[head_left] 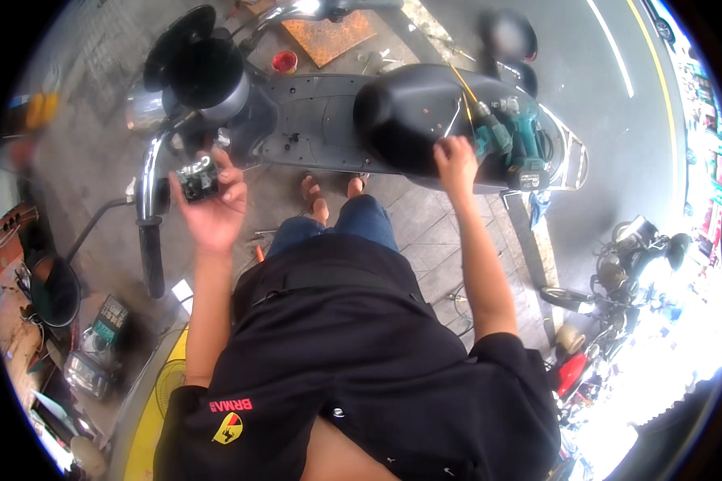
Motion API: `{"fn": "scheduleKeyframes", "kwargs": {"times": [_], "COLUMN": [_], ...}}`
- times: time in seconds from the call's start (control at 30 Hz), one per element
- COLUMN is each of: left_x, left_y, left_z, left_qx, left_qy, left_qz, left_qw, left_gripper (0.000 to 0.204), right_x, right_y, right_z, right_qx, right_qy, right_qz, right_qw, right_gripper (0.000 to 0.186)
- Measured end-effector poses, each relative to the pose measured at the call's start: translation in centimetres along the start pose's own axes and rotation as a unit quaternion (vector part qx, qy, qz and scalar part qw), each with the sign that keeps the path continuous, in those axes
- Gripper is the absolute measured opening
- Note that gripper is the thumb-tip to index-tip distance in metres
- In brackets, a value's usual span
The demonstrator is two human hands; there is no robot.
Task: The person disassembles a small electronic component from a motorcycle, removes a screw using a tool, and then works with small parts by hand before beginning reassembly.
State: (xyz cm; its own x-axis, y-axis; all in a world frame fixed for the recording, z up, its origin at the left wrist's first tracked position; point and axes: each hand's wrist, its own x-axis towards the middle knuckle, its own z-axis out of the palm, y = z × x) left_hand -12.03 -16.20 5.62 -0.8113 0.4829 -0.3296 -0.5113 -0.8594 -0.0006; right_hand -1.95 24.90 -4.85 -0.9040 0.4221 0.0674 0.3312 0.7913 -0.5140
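Observation:
My left hand [217, 204] is raised beside the handlebar [148, 172] of a scooter, its fingers curled around a small black part with shiny metal pieces [198, 178]. What the part is, I cannot tell. Over the black scooter seat [401, 112], my right hand [457, 160] has its fingertips pinched together. Anything between them is hidden. Just beyond those fingers a thin metal rod [455, 118] lies on the seat. To their right rest a teal power drill [527, 136] and a second teal power tool [496, 135].
The scooter's grey floorboard [321, 120] stretches between handlebar and seat. A rusty board [329, 38] and a red-lined cup [284, 62] lie beyond it. At left are a round mirror [54, 289] and a yellow object [140, 421]. Motorcycles [618, 272] stand at right, beside the road.

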Motion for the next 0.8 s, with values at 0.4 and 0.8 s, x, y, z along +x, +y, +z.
{"fn": "scheduleKeyframes", "kwargs": {"times": [0.4,0.8], "left_x": [1.1,2.0], "left_y": [-2.0,-1.9], "left_z": [1.0,0.0], "left_qx": [-0.002,-0.019], "left_qy": [0.028,0.005], "left_qz": [0.085,0.070], "left_qw": [0.996,0.997], "left_gripper": [0.056,0.050], "right_x": [5.5,6.9], "right_y": [5.4,4.7], "right_z": [2.8,3.5], "right_qx": [-0.180,-0.286], "right_qy": [-0.113,-0.226], "right_qz": [-0.178,-0.248], "right_qw": [0.961,0.898], "right_gripper": [0.008,0.008]}}
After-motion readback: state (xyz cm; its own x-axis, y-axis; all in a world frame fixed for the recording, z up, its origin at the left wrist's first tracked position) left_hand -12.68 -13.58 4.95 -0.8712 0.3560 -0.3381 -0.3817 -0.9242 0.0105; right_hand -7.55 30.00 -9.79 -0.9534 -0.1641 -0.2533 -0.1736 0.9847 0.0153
